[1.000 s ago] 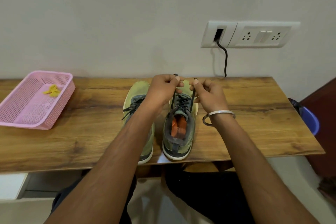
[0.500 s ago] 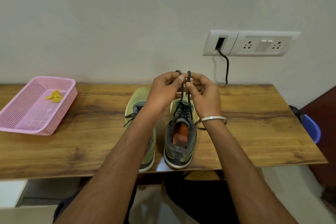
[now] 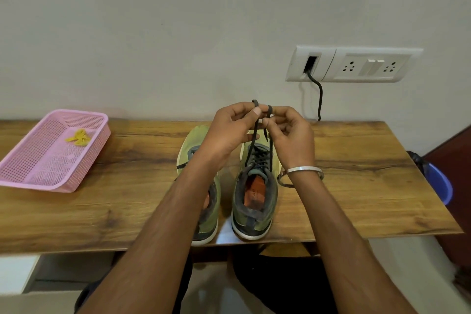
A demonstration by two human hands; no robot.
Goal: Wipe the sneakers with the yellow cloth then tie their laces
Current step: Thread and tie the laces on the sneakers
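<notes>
We pinched a dark lace loop in our left hand (image 3: 230, 127) and another in our right hand (image 3: 290, 132), held up above the right sneaker (image 3: 254, 201). The left sneaker (image 3: 201, 186) stood beside it on the table (image 3: 356, 186). The yellow cloth (image 3: 77, 137) lay in the pink basket (image 3: 33, 176), far left of the sneakers.

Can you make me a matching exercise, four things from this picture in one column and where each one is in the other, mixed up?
1. yellow cloth
2. dark laces
3. black cable
4. silver bangle

A. on the right wrist
B. in the pink basket
C. plugged into the wall socket plate
D. pinched by both hands

Pairs: 1-B, 2-D, 3-C, 4-A
</notes>
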